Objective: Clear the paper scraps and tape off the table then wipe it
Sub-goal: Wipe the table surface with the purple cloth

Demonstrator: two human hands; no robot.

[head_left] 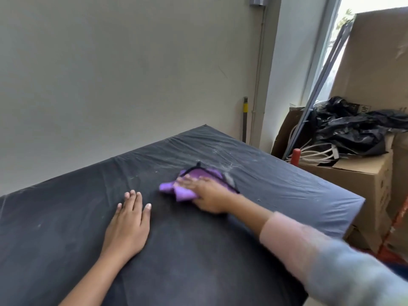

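A purple cloth (184, 192) with a dark edge lies bunched on the black plastic-covered table (287, 182). My right hand (207, 194) presses down on the cloth near the table's middle, fingers spread over it. My left hand (129, 224) rests flat on the table to the left of the cloth, palm down, fingers together, holding nothing. Pale dusty smears (223, 155) mark the cover just beyond the cloth. No paper scraps or tape show on the table.
A grey wall runs close behind the table's far edge. To the right stand cardboard boxes (362, 180) holding black plastic bags (353, 129), white cables and a red handle (295, 156). A tall cardboard sheet (375, 58) leans by the window.
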